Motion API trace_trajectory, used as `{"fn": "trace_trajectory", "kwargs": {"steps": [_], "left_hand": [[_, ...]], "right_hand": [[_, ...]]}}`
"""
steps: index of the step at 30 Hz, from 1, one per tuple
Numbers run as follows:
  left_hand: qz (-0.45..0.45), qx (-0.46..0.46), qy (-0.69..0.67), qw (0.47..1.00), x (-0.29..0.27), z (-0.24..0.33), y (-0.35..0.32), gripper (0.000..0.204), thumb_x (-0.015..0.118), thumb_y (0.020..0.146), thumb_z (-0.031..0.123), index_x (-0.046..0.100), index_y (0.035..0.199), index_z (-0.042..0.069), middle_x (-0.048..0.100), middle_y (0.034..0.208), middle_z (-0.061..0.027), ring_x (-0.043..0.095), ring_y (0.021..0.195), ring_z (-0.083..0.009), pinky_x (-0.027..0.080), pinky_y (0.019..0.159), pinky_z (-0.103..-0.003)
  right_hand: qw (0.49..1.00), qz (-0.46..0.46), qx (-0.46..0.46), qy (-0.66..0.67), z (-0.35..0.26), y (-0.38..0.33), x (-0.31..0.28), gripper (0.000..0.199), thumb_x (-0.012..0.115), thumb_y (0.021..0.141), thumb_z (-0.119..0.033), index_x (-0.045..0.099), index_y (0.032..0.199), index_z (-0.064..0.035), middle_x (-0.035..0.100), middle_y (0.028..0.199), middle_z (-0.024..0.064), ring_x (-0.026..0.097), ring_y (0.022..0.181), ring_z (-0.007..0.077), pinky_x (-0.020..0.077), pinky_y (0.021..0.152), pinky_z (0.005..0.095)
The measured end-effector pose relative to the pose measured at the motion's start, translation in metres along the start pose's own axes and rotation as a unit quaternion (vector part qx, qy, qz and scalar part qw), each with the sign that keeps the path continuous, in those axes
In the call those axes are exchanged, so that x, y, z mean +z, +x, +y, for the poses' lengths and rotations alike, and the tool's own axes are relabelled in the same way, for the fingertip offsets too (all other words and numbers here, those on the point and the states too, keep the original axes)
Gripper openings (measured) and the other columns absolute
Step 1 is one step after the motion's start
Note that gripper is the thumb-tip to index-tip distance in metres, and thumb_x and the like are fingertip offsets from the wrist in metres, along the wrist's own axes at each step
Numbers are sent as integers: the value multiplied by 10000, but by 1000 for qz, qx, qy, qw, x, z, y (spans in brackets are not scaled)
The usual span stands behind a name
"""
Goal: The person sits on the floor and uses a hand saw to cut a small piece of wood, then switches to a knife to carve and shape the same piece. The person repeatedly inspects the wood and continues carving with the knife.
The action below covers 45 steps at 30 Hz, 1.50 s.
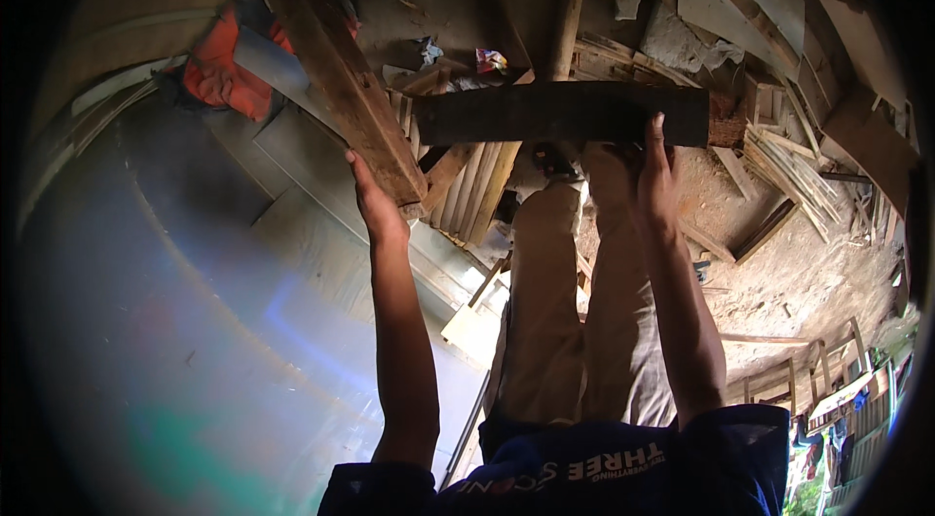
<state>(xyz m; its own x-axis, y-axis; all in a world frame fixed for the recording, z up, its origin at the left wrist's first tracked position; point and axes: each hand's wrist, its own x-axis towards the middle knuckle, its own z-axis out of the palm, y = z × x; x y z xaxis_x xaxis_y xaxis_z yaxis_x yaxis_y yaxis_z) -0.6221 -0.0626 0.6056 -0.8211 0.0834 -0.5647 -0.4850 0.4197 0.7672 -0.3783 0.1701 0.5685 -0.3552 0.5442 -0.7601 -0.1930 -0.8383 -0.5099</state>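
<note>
My left hand [378,204] is at the near end of a long brown wooden beam [341,68], which slants away to the upper left. Its thumb lies along the beam's left side, and the other fingers are hidden under the wood. With my right hand [657,175] I grip a short dark plank [555,114] near its right end, thumb up against its face and fingers out of sight behind it. The plank lies crosswise in front of my legs, its rough reddish-brown end [726,119] facing right. Its left end comes close to the beam.
A broad pale sheet-like surface [224,321] fills the left side. Orange cloth [229,68] lies beyond it. Stacked slats [477,190] stand beside my legs. Loose sticks [794,175] and boards [765,229] litter the dirt floor [779,287] at right, with wooden frames [828,375] at lower right.
</note>
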Motion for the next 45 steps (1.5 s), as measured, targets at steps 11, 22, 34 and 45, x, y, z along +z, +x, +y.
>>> {"fn": "trace_trajectory", "kwargs": {"steps": [11,22,34,45], "left_hand": [[36,-31,8,999,19,20,-18,931,403,960,722,105,1615,131,153,1656,-104,194,1509,-288,162,1217,-476],[208,234,38,949,30,5,-22,407,657,998,321,741,933,-72,711,794,-51,571,737,-98,474,689,-272],[119,100,115,981,8,-30,-57,505,505,1054,329,529,1366,-66,578,1323,-274,565,1206,-378,432,1026,-405],[137,334,270,893,-7,-93,-38,526,361,1082,434,543,1062,-59,578,895,-168,530,794,-293,442,730,-399]], "right_hand": [[992,-60,22,-107,-5,-3,6,557,642,990,-408,436,1342,-28,585,1211,141,637,1041,217,520,903,375],[991,-123,-10,-53,-4,16,23,410,534,1048,-343,521,1279,-4,614,1200,145,656,1048,249,534,924,412],[985,-139,-24,-95,-2,30,10,525,413,1075,-434,521,1363,-9,617,1275,154,614,1169,272,509,978,439],[976,-188,-24,-102,-4,28,16,520,426,1059,-481,524,1390,-92,617,1311,90,619,1149,237,509,964,426]]}}
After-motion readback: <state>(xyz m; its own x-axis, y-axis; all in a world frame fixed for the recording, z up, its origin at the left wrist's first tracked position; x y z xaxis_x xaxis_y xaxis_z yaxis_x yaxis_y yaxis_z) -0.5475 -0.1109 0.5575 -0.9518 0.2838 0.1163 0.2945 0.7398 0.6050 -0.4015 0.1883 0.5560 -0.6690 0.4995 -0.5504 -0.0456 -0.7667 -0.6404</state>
